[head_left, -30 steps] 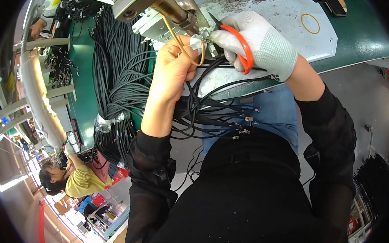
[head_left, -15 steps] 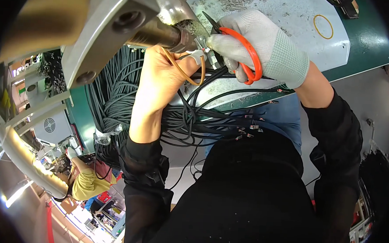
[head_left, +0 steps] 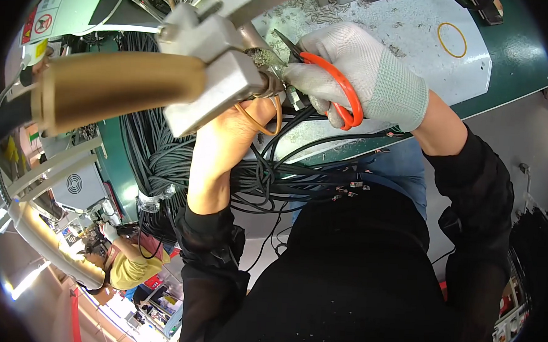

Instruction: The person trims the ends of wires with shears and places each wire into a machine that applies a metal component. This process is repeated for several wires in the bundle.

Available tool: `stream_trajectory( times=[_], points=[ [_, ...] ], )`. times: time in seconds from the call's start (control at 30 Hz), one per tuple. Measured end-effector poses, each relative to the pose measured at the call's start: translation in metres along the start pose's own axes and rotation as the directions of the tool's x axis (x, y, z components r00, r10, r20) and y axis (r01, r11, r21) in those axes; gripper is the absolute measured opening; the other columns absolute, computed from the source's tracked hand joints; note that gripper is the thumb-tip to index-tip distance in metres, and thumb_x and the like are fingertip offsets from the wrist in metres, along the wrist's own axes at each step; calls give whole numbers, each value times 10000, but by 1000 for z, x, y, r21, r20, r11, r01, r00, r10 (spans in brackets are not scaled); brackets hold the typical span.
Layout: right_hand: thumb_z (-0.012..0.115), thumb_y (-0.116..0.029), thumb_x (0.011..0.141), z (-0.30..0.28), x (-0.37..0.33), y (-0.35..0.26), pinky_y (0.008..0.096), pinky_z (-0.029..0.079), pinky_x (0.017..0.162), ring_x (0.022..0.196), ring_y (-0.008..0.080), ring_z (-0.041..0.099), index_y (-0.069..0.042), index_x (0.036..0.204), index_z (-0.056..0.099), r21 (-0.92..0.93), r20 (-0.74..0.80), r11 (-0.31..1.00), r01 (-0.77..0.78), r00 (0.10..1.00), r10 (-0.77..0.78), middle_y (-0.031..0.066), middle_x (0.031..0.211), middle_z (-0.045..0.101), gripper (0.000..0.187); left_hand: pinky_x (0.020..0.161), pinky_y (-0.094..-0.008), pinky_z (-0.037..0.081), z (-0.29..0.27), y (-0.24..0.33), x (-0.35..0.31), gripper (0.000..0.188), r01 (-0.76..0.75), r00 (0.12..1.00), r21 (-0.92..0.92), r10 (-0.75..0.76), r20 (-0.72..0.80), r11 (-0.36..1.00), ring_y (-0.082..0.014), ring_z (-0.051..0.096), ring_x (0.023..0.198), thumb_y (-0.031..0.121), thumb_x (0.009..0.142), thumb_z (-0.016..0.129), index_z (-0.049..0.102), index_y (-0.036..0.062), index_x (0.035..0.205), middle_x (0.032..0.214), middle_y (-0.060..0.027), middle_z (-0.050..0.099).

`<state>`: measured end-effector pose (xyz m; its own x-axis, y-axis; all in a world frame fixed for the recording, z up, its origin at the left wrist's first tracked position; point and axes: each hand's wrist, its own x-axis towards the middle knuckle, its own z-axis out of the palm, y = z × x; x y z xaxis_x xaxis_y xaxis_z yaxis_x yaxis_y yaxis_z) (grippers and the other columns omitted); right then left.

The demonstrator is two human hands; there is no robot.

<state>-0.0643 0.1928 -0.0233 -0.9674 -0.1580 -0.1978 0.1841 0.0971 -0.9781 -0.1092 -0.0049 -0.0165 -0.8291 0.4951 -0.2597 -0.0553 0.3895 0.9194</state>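
My right hand (head_left: 347, 72), in a white knit glove, is closed on a pair of red-handled scissors (head_left: 346, 94); their dark tip points up and left past the fingers. Its thumb and forefinger are close to a small silvery cable connector (head_left: 296, 100). My left hand (head_left: 226, 134) is bare and curled just left of that connector. A tan rubber band (head_left: 270, 133) loops around its fingers. A grey metal block (head_left: 222, 94) covers the left fingertips, so what they grip cannot be seen. Black cables (head_left: 268, 161) run beneath both hands.
A blurred tan cylinder (head_left: 123, 89) juts from the metal block, close above my left forearm. Metal scraps litter a white board (head_left: 409, 66) on the green table (head_left: 524, 60); another rubber band (head_left: 451, 40) lies there. A cable bundle (head_left: 147, 112) lies left. A person in yellow (head_left: 132, 269) works at lower left.
The metal block and tan cylinder appear lower and farther right, covering more of my left fingers. Both hands have shifted slightly, with the scissors still in the right. The person in yellow has moved an arm.
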Motion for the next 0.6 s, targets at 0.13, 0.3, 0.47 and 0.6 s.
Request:
stream_trajectory(
  times=[0.13,0.3,0.47,0.6],
  points=[
    [571,-245,872,-1,1,-1,239,413,350,360,118,516,-3,631,538,3,32,999,52,998,-52,61,472,527,342,560,-209,429,0,-5,3,166,-66,997,40,67,-29,997,-55,528,648,117,803,662,633,14,930,750,-1,603],
    [570,-244,875,0,2,1,239,411,351,361,120,520,-3,634,539,-7,26,999,43,999,-42,60,475,529,342,542,-206,415,4,5,1,138,42,998,59,-39,-43,997,-51,502,620,115,795,665,632,8,876,710,12,582],
    [572,-248,874,1,-3,-1,239,401,347,358,120,513,1,671,540,37,17,998,-48,999,47,59,480,527,322,509,-197,372,0,-1,0,143,74,993,-167,-58,99,983,-51,474,584,108,833,616,591,7,932,688,8,553],
    [557,-246,875,2,-17,2,244,412,368,381,121,531,9,687,558,37,-12,998,49,999,-49,61,490,535,317,453,-171,289,-5,-11,-12,228,194,964,-473,-78,252,860,-35,426,574,175,884,577,529,14,1038,743,-13,526]
  ],
)
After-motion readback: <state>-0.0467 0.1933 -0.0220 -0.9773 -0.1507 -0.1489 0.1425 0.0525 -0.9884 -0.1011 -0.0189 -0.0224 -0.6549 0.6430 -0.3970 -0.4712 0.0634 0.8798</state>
